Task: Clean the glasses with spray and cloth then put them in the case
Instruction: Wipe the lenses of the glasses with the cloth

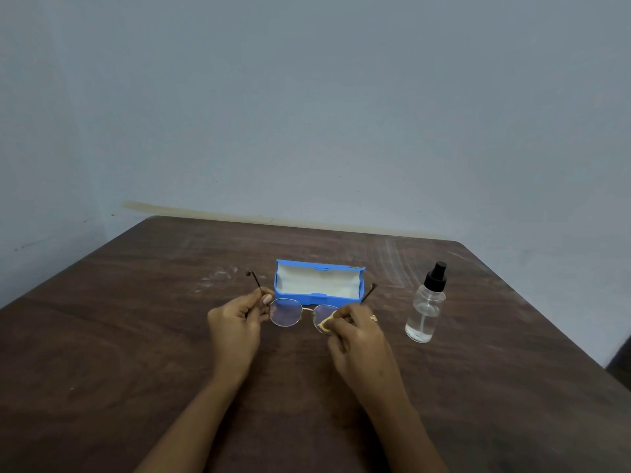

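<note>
The glasses (286, 312) hang between both hands above the table (136, 336): the left hand (235, 324) pinches a temple, the right hand (355, 331) presses a cloth (324, 325) onto one lens. Beyond the fingertips the case (319, 283) lies open; the spray bottle (425, 307) stands beside the right hand.

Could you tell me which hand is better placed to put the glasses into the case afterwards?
Left, probably. The left hand already grips the glasses, just before the open case; the right hand holds the cloth.
</note>
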The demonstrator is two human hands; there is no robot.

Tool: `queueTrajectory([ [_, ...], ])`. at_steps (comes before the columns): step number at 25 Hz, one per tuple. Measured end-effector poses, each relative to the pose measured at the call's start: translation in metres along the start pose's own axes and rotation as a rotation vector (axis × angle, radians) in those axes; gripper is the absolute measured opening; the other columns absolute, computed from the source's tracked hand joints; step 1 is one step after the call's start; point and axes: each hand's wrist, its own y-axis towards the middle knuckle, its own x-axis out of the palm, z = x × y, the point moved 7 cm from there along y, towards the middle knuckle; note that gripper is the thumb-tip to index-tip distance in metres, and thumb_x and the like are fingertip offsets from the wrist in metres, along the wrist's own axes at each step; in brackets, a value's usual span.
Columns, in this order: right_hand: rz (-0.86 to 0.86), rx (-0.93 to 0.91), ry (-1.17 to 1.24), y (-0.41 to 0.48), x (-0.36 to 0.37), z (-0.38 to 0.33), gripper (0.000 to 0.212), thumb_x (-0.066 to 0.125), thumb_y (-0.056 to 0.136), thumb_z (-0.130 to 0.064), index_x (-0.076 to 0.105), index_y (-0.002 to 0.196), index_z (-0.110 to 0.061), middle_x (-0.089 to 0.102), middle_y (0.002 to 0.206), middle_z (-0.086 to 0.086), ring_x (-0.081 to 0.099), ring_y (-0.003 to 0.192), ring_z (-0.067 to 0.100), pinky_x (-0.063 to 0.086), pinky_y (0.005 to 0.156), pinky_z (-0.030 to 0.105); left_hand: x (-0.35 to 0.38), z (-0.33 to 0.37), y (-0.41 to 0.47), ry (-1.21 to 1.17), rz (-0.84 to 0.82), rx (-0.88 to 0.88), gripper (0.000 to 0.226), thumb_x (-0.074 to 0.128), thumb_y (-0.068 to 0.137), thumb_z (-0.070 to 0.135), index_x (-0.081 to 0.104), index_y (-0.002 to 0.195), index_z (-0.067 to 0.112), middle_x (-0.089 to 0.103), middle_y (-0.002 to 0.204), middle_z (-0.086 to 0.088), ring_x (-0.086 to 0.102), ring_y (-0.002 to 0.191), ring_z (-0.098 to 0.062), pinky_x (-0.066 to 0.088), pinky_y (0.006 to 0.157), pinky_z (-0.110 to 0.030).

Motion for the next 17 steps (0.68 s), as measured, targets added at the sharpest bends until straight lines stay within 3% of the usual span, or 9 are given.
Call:
queueTrajectory([
  [2, 0.023, 0.068, -0.064, 0.0, 0.0, 0.002, 0.007, 0.064, 0.074, 0.001, 0.068, 0.077, -0.004, 0.063, 0.086, 0.008, 0.059, 0.083, 0.025, 0.046, 0.056, 0.029, 0.0, 0.002, -0.001, 0.023, -0.001, 0.037, 0.018, 0.059, 0.078, -0.012, 0.069, 0.09, -0.005, 0.068, 0.065, 0.026, 0.066, 0.062, 0.005, 0.058, 0.063, -0.019],
  [5, 0.068, 0.143, -0.179, 0.0, -0.002, 0.001, 0.006, 0.067, 0.074, 0.001, 0.067, 0.077, -0.004, 0.063, 0.083, 0.009, 0.061, 0.081, 0.025, 0.037, 0.048, 0.026, 0.002, 0.007, -0.003, 0.05, -0.016, 0.094, 0.022, 0.059, 0.077, -0.015, 0.069, 0.093, -0.003, 0.069, 0.079, 0.005, 0.065, 0.065, 0.008, 0.058, 0.065, -0.02],
  [7, 0.046, 0.178, -0.226, 0.0, 0.002, 0.0, 0.007, 0.059, 0.084, -0.007, 0.064, 0.089, -0.005, 0.06, 0.094, 0.008, 0.057, 0.092, 0.024, 0.037, 0.055, 0.027, 0.004, 0.012, -0.004, 0.101, -0.038, 0.163, 0.024, 0.06, 0.076, -0.015, 0.07, 0.092, -0.002, 0.069, 0.085, 0.002, 0.063, 0.068, 0.013, 0.056, 0.067, -0.017],
  [11, -0.002, 0.276, -0.218, 0.002, 0.009, 0.004, 0.03, 0.039, 0.096, -0.027, 0.059, 0.103, -0.005, 0.055, 0.106, 0.01, 0.051, 0.104, 0.025, 0.044, 0.066, 0.035, 0.006, 0.019, -0.008, 0.15, -0.064, 0.257, 0.025, 0.059, 0.072, -0.013, 0.07, 0.092, -0.002, 0.068, 0.088, 0.002, 0.062, 0.075, 0.016, 0.053, 0.069, -0.009],
  [14, -0.08, 0.292, -0.269, 0.005, 0.015, 0.008, 0.03, 0.033, 0.097, -0.029, 0.053, 0.111, -0.012, 0.05, 0.112, 0.004, 0.046, 0.11, 0.02, 0.042, 0.071, 0.031, 0.008, 0.025, -0.01, 0.187, -0.07, 0.316, 0.028, 0.061, 0.069, -0.018, 0.07, 0.091, -0.003, 0.066, 0.091, 0.002, 0.062, 0.08, 0.005, 0.054, 0.071, -0.013],
  [17, -0.055, 0.23, -0.248, 0.006, 0.014, 0.006, 0.024, 0.039, 0.096, -0.025, 0.054, 0.112, -0.014, 0.051, 0.111, 0.003, 0.047, 0.107, 0.019, 0.044, 0.07, 0.031, 0.007, 0.026, -0.01, 0.209, -0.07, 0.348, 0.027, 0.061, 0.07, -0.017, 0.07, 0.091, -0.003, 0.067, 0.09, 0.001, 0.062, 0.081, 0.002, 0.054, 0.071, -0.012],
])
